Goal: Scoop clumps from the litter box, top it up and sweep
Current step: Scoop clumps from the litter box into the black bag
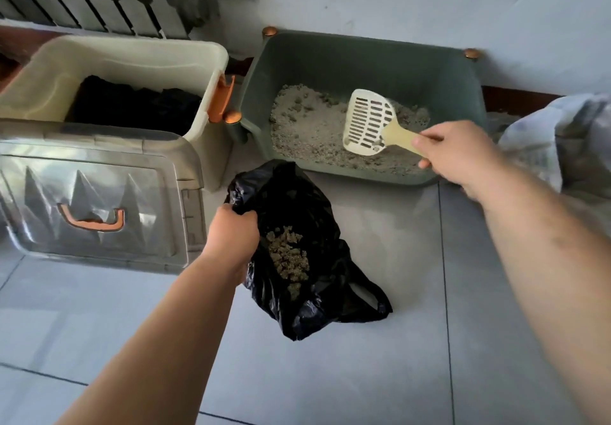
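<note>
A dark green litter box (330, 57) stands against the wall, holding grey litter (307, 130) with small clumps. My right hand (459, 156) grips the handle of a cream slotted scoop (368, 122), whose head hangs over the litter on the box's right side. In front of the box a black plastic bag (317, 295) lies on the floor with a heap of brownish clumps (287, 256) inside. My left hand (233, 234) grips the bag's left edge and holds it open.
A cream storage bin (132, 57) with dark contents and an orange latch stands left of the litter box. Its clear lid (92, 193) with an orange handle lies in front of it. A crumpled pale bag (568, 136) sits at the right. Grey tiles cover the floor.
</note>
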Motion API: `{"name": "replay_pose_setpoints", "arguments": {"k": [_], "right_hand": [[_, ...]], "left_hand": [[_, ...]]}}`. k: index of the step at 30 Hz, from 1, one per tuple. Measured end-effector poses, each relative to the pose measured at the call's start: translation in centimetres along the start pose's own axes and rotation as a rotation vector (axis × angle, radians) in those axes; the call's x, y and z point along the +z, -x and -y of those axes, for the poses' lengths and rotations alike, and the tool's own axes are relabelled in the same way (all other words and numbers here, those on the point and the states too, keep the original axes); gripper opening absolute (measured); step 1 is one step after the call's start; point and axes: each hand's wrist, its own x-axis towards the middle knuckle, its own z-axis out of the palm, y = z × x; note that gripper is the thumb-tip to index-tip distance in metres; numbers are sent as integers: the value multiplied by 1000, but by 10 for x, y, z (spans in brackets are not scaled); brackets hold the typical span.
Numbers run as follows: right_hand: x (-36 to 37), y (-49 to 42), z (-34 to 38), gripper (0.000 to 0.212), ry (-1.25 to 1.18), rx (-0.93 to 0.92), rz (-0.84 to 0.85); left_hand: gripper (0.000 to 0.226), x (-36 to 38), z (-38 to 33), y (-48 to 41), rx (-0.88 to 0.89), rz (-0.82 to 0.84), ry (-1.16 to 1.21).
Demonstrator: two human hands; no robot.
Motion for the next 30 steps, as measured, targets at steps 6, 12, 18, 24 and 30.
{"name": "replay_pose_setpoints", "arguments": {"k": [6,12,18,24,30], "right_hand": [[-18,-37,24,27,584,134,76],[-44,-37,47,32,291,221,325],[-29,-56,41,30,92,362,486],[33,-63,12,23,-258,469,564],[109,-56,30,21,-553,428,451]], "left_hand": [[19,12,1,3,-2,11,-24],[12,8,-2,-1,2,-3,-73],[11,9,-5,0,-7,-16,-41],[7,5,-7,-1,-5,-19,-18],[8,0,-8,-2,-35,-12,79]]}}
